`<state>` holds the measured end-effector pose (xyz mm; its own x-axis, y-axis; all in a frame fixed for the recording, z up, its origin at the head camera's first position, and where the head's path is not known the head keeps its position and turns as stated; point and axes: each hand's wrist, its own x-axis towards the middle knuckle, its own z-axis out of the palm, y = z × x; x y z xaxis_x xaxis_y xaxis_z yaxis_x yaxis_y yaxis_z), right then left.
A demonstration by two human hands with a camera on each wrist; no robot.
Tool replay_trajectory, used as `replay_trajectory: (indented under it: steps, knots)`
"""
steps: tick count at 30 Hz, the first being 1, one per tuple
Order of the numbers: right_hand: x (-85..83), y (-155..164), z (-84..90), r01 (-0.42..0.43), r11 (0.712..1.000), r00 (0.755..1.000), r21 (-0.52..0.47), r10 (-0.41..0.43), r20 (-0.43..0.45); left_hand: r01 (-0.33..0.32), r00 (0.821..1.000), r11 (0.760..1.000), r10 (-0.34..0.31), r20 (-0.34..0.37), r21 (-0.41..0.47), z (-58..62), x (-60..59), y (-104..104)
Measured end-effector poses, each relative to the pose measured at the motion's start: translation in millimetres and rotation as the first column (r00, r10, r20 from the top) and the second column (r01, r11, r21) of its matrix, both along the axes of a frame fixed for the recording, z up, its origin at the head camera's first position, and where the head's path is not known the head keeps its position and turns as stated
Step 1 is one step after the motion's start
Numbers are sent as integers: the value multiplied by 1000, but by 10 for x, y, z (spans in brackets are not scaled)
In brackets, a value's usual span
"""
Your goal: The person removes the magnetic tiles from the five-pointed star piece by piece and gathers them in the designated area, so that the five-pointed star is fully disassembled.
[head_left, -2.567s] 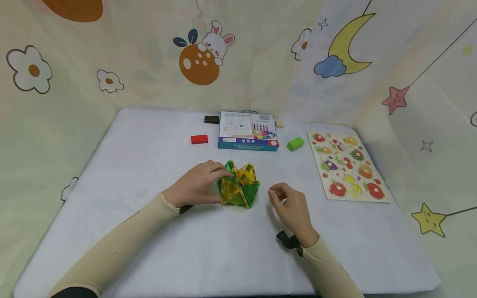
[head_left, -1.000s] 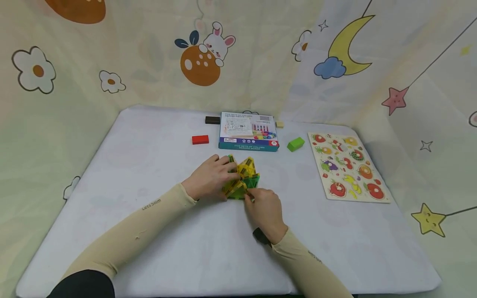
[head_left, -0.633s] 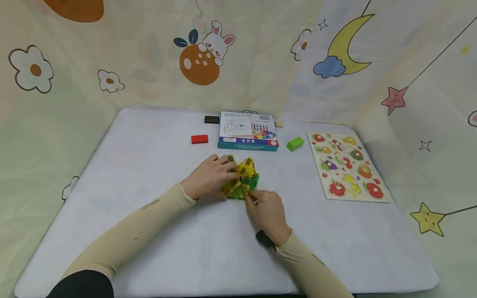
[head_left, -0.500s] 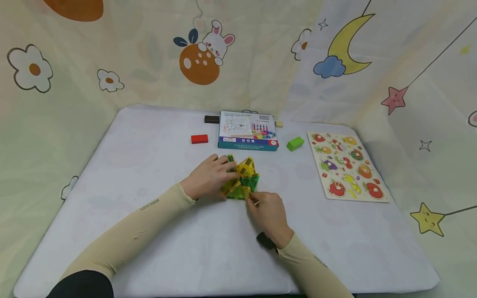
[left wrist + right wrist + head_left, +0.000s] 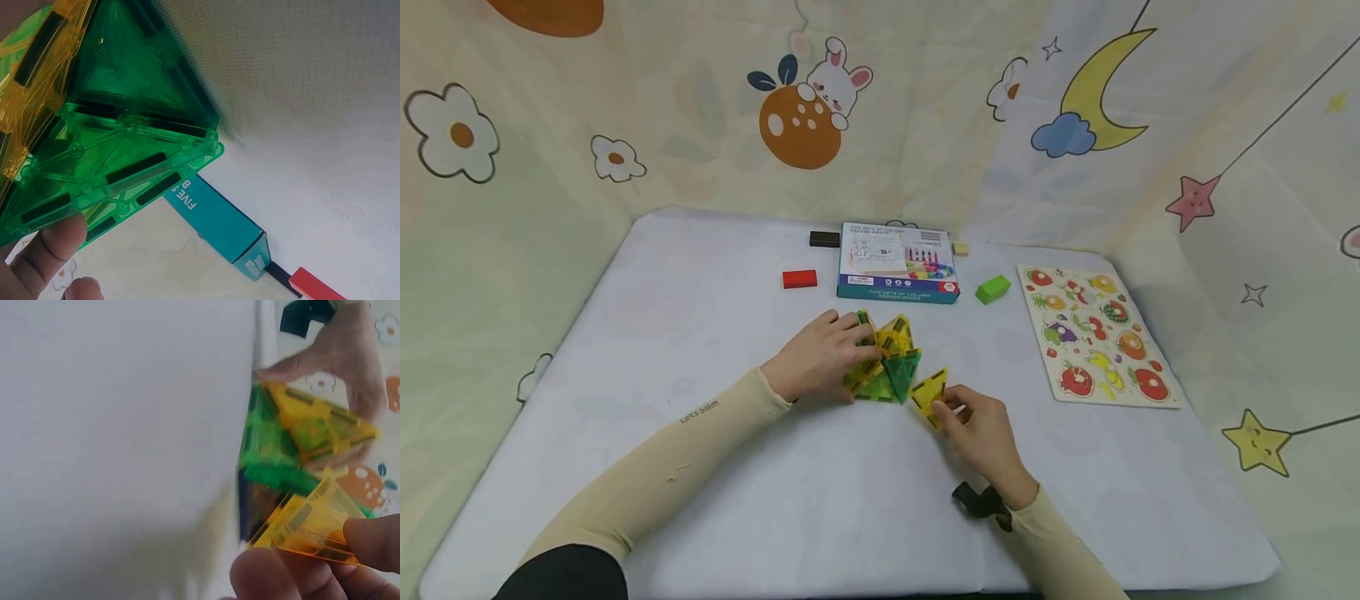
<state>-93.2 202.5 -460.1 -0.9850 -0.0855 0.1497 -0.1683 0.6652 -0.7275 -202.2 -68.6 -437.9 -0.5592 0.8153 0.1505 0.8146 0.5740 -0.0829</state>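
Observation:
A cluster of green and yellow see-through magnetic tiles stands mid-table. My left hand grips its left side, fingers curled over the top tiles. In the left wrist view the green tiles fill the upper left, with a fingertip pressed under them. My right hand pinches a yellow triangle tile, held just right of the cluster and apart from it. The right wrist view shows that yellow tile between thumb and finger, with the cluster and the left hand behind it.
A blue box lies at the back with a red block, a dark block, a green block and a small beige block around it. A fruit puzzle board lies at the right. Printed cloth walls enclose the white table.
My right hand reached the cluster's near side, pinched a yellow triangle and has now pulled it off to the right. The left hand kept its hold on the cluster.

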Motion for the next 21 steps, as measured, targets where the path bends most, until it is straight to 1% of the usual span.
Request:
replay_trajectory:
  steps: [4,9,12,17,21]
  knots:
    - [17,113,-24,15,1000,997,-18,-14,70,8,1000,1000,-8,-10,4,0,-5,-14]
    - [29,210,-61,39,999,989,18,-41,140,13,1000,1000,-13,-8,-2,-1,-3,-17]
    - [24,269,-57,66,995,982,72,-78,175,13,1000,1000,-13,-9,-4,-1,-2,-19]
    - [0,400,-26,105,978,961,178,-146,235,11,1000,1000,-11,-9,-6,-7,-4,-23]
    - [-41,526,-3,121,965,957,232,-175,231,8,1000,1000,-8,-3,-4,-6,-8,-25]
